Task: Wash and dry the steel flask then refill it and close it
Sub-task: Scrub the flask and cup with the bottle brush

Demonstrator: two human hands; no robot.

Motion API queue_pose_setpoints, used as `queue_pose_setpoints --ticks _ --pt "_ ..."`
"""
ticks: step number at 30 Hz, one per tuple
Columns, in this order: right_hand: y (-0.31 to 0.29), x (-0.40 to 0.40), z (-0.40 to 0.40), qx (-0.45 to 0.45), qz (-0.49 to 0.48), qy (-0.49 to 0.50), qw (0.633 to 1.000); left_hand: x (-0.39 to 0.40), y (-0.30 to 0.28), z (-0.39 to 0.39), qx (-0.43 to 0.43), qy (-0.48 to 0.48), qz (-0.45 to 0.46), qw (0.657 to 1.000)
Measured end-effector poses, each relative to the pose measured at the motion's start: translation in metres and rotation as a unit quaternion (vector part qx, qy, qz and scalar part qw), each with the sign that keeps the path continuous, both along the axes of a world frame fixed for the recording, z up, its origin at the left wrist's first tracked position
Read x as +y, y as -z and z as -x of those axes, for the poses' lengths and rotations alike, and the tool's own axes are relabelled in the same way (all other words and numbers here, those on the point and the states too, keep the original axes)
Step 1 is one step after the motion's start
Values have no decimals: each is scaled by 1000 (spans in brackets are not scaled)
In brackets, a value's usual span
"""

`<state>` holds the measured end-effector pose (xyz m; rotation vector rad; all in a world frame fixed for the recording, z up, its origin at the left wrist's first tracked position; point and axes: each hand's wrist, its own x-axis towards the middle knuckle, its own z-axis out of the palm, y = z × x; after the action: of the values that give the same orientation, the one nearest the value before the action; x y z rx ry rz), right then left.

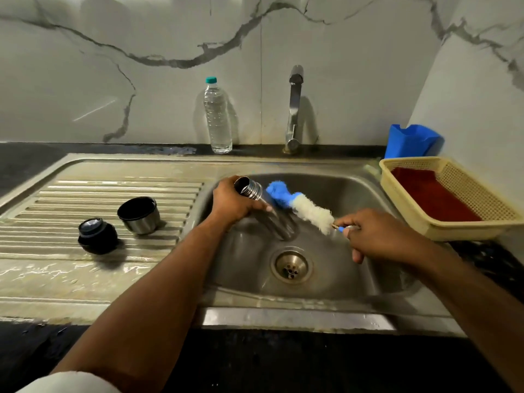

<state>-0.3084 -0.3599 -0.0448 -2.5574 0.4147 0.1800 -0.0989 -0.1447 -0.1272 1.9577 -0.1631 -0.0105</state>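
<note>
My left hand (234, 201) grips the open steel flask (279, 222) over the sink basin (354, 191), tilted with its threaded mouth up and to the left. My right hand (374, 236) holds the handle of a bottle brush (309, 211) with white bristles and a blue tip. The brush lies against the outside of the flask near its neck. On the ribbed drainboard (113, 191) to the left stand the flask's steel cup lid (139, 215), mouth up, and its black stopper (97, 235).
A clear water bottle (217, 117) with a teal cap stands behind the sink, left of the steel tap (295, 109). At the right sit a yellow basket (402, 199) with a red cloth (431, 194) and a blue container (411, 140). The drain (291, 267) is open.
</note>
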Motion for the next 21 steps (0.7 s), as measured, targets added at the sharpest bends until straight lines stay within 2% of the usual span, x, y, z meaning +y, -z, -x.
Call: queue_pose_setpoints --ticks 4,8,10,13,16,18,21 --pt "1 -11 -29 14 -56 8 998 -6 11 3 31 -9 -2 999" --pt "5 6 -37 -59 -91 -15 994 -6 9 6 50 -6 3 999" --pt "16 14 -35 -75 -54 -33 995 -5 8 2 82 -15 17 996" --pt "28 4 -35 -18 7 -15 1000 -2 6 -4 127 -25 19 991" --pt "31 -10 -35 -16 100 -1 995 0 5 -5 115 -40 -11 992" --pt "29 -6 -32 -49 67 -27 996 1 5 -5 82 -49 -40 995" --pt "26 5 -25 -62 -50 -45 996 3 3 -1 64 -52 -75 994"
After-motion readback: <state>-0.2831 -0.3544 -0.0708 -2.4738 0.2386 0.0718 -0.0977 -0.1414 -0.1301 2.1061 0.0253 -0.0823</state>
